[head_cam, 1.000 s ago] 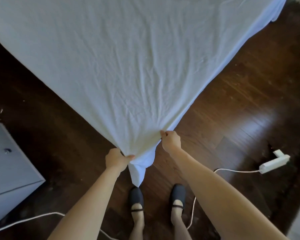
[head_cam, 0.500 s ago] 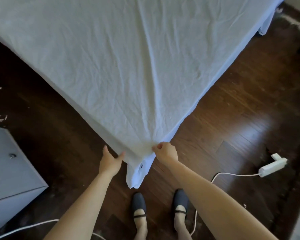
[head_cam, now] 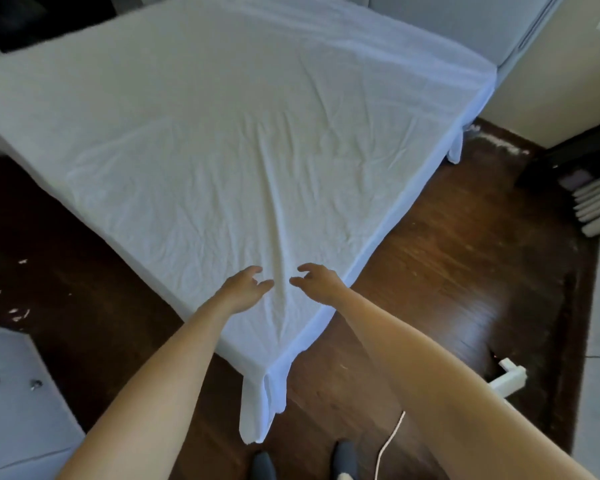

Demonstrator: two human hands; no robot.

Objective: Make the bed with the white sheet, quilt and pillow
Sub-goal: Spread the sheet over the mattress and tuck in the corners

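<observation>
White sheet [head_cam: 222, 140] spread over bed, creased, one corner hanging off the near bed corner toward the floor [head_cam: 447, 258]. Left hand [head_cam: 245, 289] and right hand [head_cam: 317, 284] above sheet near that corner, fingers loosely curled, holding nothing.

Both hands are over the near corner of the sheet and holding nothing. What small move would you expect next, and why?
Probably lower both palms and sweep them outward from the middle. The left hand and right hand are open above the white sheet, right where a long crease runs toward the near corner, and wrinkles fan out around it. The corner flap hangs loose, so tucking it may follow.
</observation>
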